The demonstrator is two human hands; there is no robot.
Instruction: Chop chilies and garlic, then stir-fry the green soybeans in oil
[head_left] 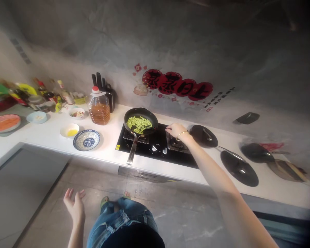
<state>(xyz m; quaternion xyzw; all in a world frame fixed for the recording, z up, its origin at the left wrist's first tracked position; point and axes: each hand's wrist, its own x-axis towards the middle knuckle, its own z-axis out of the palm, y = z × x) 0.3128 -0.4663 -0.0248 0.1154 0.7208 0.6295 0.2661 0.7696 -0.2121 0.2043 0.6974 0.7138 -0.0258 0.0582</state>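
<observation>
Over the black gas stove (158, 155), my right hand (176, 131) reaches out just right of the frying pan (141, 112), a bracelet on its wrist. Its fingers are drawn together; whatever they hold, if anything, I cannot make out against the dark stove. Green peas or similar small green pieces (136, 124) cover much of the pan's bottom. A dark shape at the right side of the pan is unclear. The pan sits on the left burner, its metal handle (132, 151) pointing toward me. My left hand (74, 204) hangs in the air below the counter, fingers apart, holding nothing.
Left of the stove are a blue-patterned plate (86, 140), a bowl with yellow liquid (70, 131), a large oil jug (99, 110) and a knife block (110, 98). Dark lids or pans (239, 168) lie to the right. Several bottles (45, 93) line the back left.
</observation>
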